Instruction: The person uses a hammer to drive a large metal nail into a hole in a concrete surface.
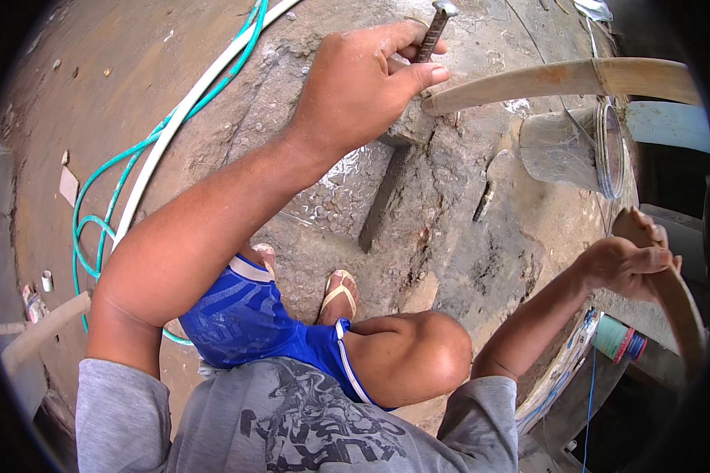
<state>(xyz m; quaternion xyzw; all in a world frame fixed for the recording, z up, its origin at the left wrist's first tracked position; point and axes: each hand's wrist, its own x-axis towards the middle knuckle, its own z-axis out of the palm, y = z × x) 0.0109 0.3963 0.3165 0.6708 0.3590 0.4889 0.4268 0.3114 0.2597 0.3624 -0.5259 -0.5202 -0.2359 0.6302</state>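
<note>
In the upper middle, my left hand grips a short ribbed steel bar with a flattened, shiny head pointing up; its lower end is hidden by the fingers. Below this hand lies a rectangular hole in the rough concrete ground, with shallow water in it. At the right, my right hand is closed around a long brown bar that looks wooden and runs down towards the picture's rim. Between the hands, a small dirty trowel lies on the ground.
A clear plastic bucket lies on its side below a pale pole. A green hose and a white pipe run along the left. My sandalled foot is near the hole. Cans stand at the lower right.
</note>
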